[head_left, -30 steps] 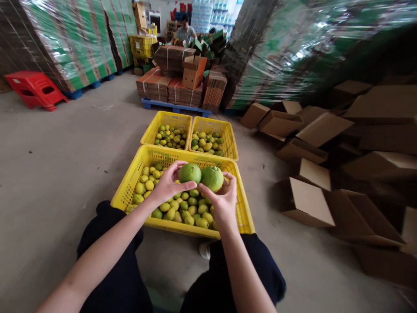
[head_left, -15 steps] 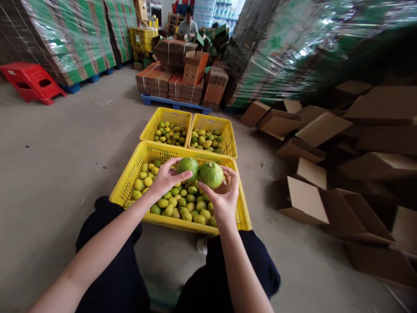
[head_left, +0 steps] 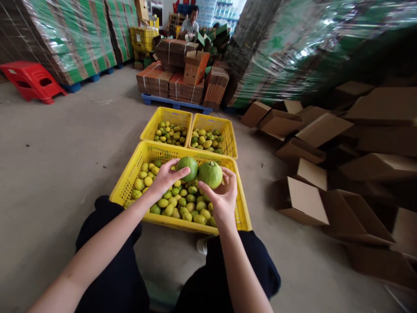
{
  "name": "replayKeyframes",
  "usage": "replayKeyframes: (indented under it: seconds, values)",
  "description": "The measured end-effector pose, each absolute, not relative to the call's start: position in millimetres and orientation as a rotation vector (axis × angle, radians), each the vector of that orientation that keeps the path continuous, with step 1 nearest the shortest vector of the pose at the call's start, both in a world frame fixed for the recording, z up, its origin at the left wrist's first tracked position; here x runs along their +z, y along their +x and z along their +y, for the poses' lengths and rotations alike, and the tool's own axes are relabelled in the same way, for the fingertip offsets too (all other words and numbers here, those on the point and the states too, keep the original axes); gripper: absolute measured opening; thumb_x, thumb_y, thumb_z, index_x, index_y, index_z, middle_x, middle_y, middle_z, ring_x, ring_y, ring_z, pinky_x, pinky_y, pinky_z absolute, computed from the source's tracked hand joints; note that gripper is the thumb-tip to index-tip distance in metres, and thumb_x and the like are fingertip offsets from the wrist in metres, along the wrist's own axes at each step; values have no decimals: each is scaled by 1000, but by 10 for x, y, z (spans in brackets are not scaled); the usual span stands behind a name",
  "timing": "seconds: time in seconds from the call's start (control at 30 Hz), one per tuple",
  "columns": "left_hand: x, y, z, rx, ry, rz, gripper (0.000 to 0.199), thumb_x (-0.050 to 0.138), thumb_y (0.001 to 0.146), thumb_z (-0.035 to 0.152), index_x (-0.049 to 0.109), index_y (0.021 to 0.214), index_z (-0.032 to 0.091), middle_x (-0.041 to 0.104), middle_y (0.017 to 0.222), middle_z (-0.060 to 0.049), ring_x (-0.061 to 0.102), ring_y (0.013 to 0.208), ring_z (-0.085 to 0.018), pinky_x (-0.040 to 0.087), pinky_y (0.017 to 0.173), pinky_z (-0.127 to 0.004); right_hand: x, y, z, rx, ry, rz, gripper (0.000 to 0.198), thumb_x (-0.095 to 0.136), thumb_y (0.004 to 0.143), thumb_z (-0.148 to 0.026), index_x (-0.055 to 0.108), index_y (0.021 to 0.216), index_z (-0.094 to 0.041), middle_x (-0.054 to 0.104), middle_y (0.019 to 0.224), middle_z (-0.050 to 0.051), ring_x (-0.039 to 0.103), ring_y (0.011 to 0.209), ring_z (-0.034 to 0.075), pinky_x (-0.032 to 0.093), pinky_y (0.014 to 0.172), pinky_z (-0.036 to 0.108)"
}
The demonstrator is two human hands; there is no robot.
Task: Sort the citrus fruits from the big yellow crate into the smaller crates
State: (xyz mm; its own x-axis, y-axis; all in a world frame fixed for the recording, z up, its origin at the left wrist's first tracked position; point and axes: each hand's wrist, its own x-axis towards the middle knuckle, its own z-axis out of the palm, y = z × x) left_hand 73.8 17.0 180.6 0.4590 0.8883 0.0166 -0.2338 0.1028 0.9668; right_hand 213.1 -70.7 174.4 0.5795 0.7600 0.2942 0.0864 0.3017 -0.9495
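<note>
Above the large yellow crate (head_left: 127,184), my left hand (head_left: 165,177) is closed on a dark green lemon (head_left: 188,168), its thumb across the near side. Beside it, my right hand (head_left: 224,191) grips a lighter green lemon (head_left: 210,174) with a knobbly stem end turned upward. The two fruits are side by side, nearly touching. Below them, many yellow and green lemons (head_left: 184,204) lie loose in the crate, partly hidden by my hands and forearms.
Two smaller yellow crates, left (head_left: 150,126) and right (head_left: 230,137), hold more lemons beyond the large one. Open cardboard boxes (head_left: 306,198) pile up on the right. Flattened cartons (head_left: 163,84) sit on a blue pallet (head_left: 176,104). A red stool (head_left: 31,80) stands left; a person (head_left: 190,26) is behind.
My left thumb has shifted slightly up on its lemon. Both lemons stay almost in place. The person at the back has raised their head and moved slightly right.
</note>
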Motion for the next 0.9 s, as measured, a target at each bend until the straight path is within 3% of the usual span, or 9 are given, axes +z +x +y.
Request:
replayKeyframes:
  seconds: [0.17, 0.33, 0.43, 0.53, 0.63, 0.77, 0.9]
  values:
    - [1835, 730, 145, 965, 1158, 702, 49, 80, 69, 46, 68, 108, 19, 68, 103, -7, 65, 93, -23, 54, 70, -27, 1752, 2120, -710, 562, -1184, -851, 57, 86, 60, -29, 51, 105, -27, 60, 110, 2, 63, 102, 22, 51, 95, 43]
    - [1815, 726, 154, 917, 1189, 655, 47, 65, 83, 51, 62, 123, 26, 65, 113, -6, 63, 91, -22, 55, 64, -26, 1773, 2091, -722, 587, -1199, -841, 57, 86, 61, -31, 50, 105, -27, 61, 109, 1, 64, 101, 21, 52, 93, 40]
    - [1768, 741, 168, 857, 1150, 707, 44, 72, 78, 47, 63, 115, 25, 66, 105, -5, 63, 79, -19, 51, 59, -25, 1773, 2067, -740, 660, -1263, -840, 56, 85, 61, -35, 51, 105, -26, 63, 106, 1, 64, 96, 21, 54, 88, 37]
    - [1706, 774, 170, 726, 1081, 809, 44, 83, 65, 41, 62, 99, 22, 66, 82, -2, 57, 58, -14, 44, 48, -23, 1744, 2039, -739, 750, -1347, -816, 48, 83, 64, -42, 57, 101, -25, 66, 97, 1, 65, 90, 21, 55, 83, 36]
    - [1662, 808, 157, 677, 1033, 868, 38, 80, 66, 44, 61, 88, 20, 61, 64, 0, 49, 45, -11, 32, 40, -22, 1710, 2019, -703, 912, -1313, -636, 44, 79, 67, -49, 60, 97, -23, 68, 90, 0, 65, 85, 22, 56, 78, 35]
    - [1656, 835, 132, 693, 970, 876, 31, 71, 69, 46, 63, 85, 20, 63, 64, -1, 54, 46, -13, 35, 41, -23, 1715, 2023, -638, 1195, -1038, -316, 39, 76, 66, -47, 62, 93, -23, 70, 86, 0, 68, 81, 22, 59, 67, 34]
    - [1663, 848, 131, 715, 963, 931, 31, 63, 73, 50, 64, 76, 19, 63, 59, -2, 55, 47, -15, 39, 44, -25, 1754, 2035, -610, 1274, -938, -213, 28, 78, 64, -36, 64, 84, -22, 69, 77, -3, 68, 74, 20, 60, 63, 32]
